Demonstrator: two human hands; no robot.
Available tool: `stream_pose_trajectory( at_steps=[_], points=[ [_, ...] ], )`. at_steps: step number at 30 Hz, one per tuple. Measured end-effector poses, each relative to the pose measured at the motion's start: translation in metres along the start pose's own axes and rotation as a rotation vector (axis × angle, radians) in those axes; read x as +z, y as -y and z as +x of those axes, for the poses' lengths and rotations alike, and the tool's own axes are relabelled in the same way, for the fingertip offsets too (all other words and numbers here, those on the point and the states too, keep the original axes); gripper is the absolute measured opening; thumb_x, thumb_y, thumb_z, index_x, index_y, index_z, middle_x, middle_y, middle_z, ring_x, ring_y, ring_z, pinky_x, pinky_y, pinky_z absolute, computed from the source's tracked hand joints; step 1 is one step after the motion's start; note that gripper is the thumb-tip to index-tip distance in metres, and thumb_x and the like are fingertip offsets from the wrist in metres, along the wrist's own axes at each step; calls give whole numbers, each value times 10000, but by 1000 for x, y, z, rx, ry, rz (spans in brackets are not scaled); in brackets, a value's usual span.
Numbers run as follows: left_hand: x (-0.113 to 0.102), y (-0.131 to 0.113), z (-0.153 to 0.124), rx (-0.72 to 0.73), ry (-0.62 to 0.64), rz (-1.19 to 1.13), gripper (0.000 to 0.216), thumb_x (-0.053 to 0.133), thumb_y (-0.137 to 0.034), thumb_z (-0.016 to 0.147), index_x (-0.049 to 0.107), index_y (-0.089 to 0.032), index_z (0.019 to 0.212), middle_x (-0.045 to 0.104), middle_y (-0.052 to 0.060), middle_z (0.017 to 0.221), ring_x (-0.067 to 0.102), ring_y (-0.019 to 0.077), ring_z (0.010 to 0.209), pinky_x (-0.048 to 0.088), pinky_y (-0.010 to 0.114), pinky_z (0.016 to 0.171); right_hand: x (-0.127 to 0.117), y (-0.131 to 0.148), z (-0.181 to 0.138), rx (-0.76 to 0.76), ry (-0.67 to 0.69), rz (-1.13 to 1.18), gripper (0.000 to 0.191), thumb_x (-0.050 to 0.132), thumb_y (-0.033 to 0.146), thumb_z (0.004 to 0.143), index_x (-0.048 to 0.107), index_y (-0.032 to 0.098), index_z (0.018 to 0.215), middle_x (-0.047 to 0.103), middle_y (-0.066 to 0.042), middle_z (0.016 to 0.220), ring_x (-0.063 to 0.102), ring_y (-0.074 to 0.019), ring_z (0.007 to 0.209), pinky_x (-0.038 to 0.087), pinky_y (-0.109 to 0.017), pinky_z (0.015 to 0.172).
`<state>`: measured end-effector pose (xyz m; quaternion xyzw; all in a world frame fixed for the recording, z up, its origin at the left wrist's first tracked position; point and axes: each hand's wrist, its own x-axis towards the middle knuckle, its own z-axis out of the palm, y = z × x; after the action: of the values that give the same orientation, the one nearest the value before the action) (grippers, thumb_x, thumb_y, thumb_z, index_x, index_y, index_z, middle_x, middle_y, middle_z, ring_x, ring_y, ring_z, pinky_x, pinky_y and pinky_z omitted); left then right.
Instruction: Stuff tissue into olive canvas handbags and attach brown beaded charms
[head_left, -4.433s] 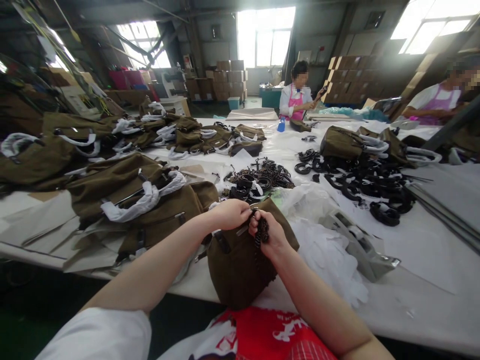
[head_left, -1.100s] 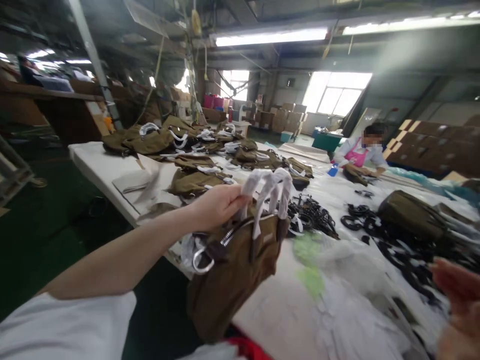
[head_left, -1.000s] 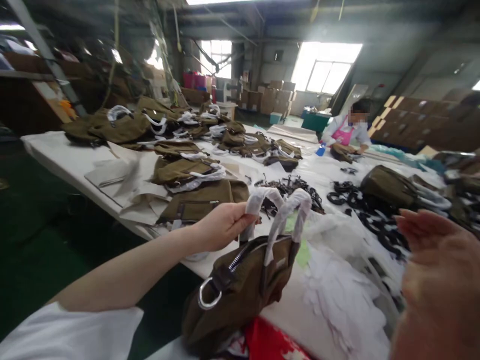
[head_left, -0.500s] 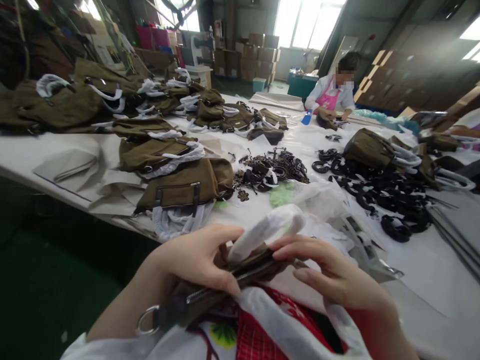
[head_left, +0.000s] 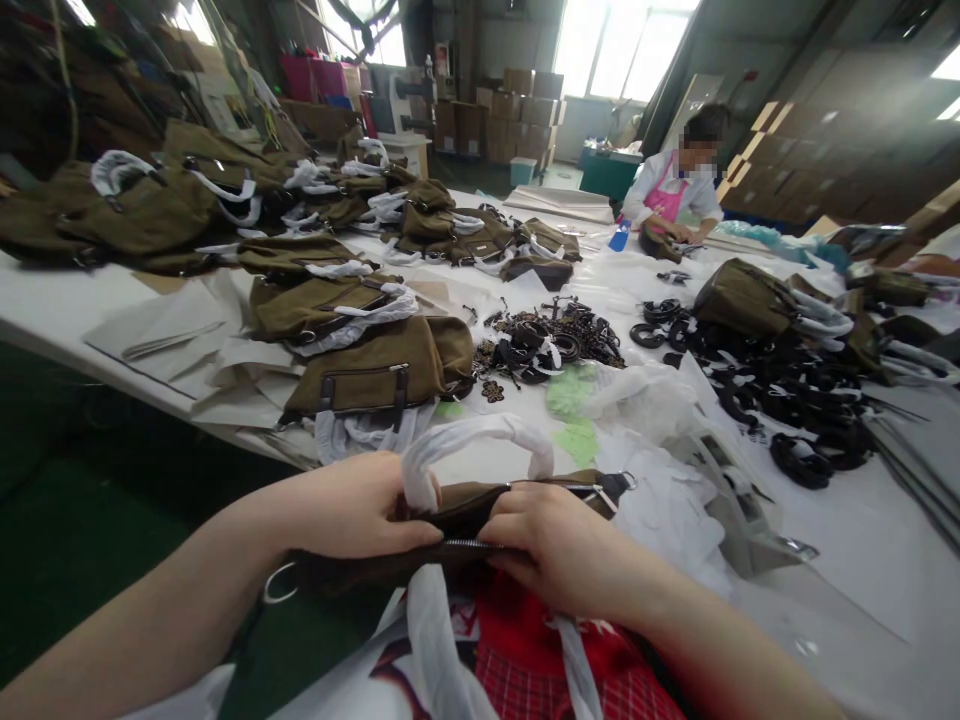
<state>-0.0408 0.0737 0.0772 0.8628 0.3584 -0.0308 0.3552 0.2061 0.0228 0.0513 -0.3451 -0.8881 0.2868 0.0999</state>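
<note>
A brown handbag (head_left: pixel 465 495) with paper-wrapped handles lies across in front of my body, its zipped top partly open. My left hand (head_left: pixel 352 508) grips the bag's left end, with the thumb along the zip edge by the base of the far handle. My right hand (head_left: pixel 547 535) has its fingers curled over the opening at the zipper (head_left: pixel 469 543); some fingertips are hidden inside. The far wrapped handle (head_left: pixel 480 435) arches up, and the near one (head_left: pixel 442 650) hangs down toward me. A metal ring sticks out at each end.
Brown handbags (head_left: pixel 367 365) are heaped on the white table (head_left: pixel 45 305) at left. A pile of dark chains and straps (head_left: pixel 562 335) lies in the middle, black straps (head_left: pixel 787 395) at right. Crumpled white paper (head_left: pixel 675 510) lies nearby. A person in a pink apron (head_left: pixel 664 200) works across the table.
The bag has turned more level and its opening shows wider. My right hand has moved left and down from the far edge onto the zip opening. The far handle stands more upright.
</note>
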Motion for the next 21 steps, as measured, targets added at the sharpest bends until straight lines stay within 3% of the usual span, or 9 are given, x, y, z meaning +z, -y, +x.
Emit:
stream_pose_trajectory(
  at_steps=[3, 6, 8, 11, 13, 15, 17, 19, 21],
  points=[
    [7, 14, -1, -92, -134, -137, 211, 612, -342, 781, 736, -205, 883, 736, 37, 884, 661, 224, 835, 474, 255, 737, -9, -1, 1, -29, 14, 40, 150, 564, 194, 906, 711, 195, 934, 693, -50, 1063, 621, -175, 958, 453, -280, 869],
    [16, 25, 12, -171, -347, -442, 272, 645, -412, 763, 737, -166, 832, 734, 50, 822, 664, 244, 806, 493, 292, 731, -15, 1, 1, -124, 78, 134, 191, 568, 111, 842, 695, 197, 956, 581, -56, 1330, 556, -198, 1154, 402, -301, 1012],
    [22, 29, 28, -206, -498, -770, 338, 695, -455, 719, 729, -148, 856, 723, 47, 760, 666, 238, 753, 503, 308, 706, -11, 2, 5, -235, 193, 243, 236, 557, 60, 751, 664, 176, 927, 599, -76, 1277, 565, -199, 1123, 421, -292, 994],
    [29, 26, 53, -199, -630, -1201, 421, 817, -427, 584, 717, -134, 870, 702, 33, 698, 658, 202, 689, 502, 292, 676, 3, -2, 15, -306, 332, 447, 152, 501, 81, 696, 597, 167, 777, 649, -62, 952, 603, -181, 898, 488, -275, 837],
    [35, 19, 65, -147, -639, -1348, 425, 857, -382, 535, 715, -136, 852, 696, 26, 696, 651, 177, 679, 494, 268, 670, 13, -8, 22, -161, 309, 622, 154, 427, 124, 773, 549, 170, 692, 616, -44, 799, 606, -162, 776, 504, -269, 746],
    [42, 10, 73, -88, -628, -1416, 412, 863, -367, 544, 712, -139, 852, 697, 23, 713, 648, 161, 684, 488, 251, 667, 20, -16, 27, 180, 149, 741, 225, 354, 173, 862, 531, 175, 723, 584, -20, 702, 595, -139, 623, 500, -248, 596],
    [49, 3, 77, -49, -609, -1445, 405, 851, -368, 581, 705, -143, 884, 703, 21, 752, 645, 150, 684, 484, 242, 661, 23, -23, 31, 504, -19, 744, 165, 379, 222, 895, 522, 183, 822, 569, 14, 649, 540, -115, 473, 433, -220, 449],
    [54, -1, 78, -40, -583, -1463, 406, 836, -374, 613, 692, -147, 917, 704, 16, 772, 632, 138, 650, 480, 241, 637, 24, -28, 32, 603, -112, 627, 66, 493, 239, 863, 530, 187, 878, 577, 33, 634, 513, -104, 442, 380, -207, 420],
    [57, -1, 79, -39, -562, -1481, 412, 824, -378, 634, 679, -153, 947, 707, 12, 783, 630, 136, 643, 482, 246, 641, 23, -30, 32, 565, -169, 408, 80, 602, 248, 803, 564, 182, 828, 591, 27, 618, 522, -108, 492, 367, -214, 464]
  ],
)
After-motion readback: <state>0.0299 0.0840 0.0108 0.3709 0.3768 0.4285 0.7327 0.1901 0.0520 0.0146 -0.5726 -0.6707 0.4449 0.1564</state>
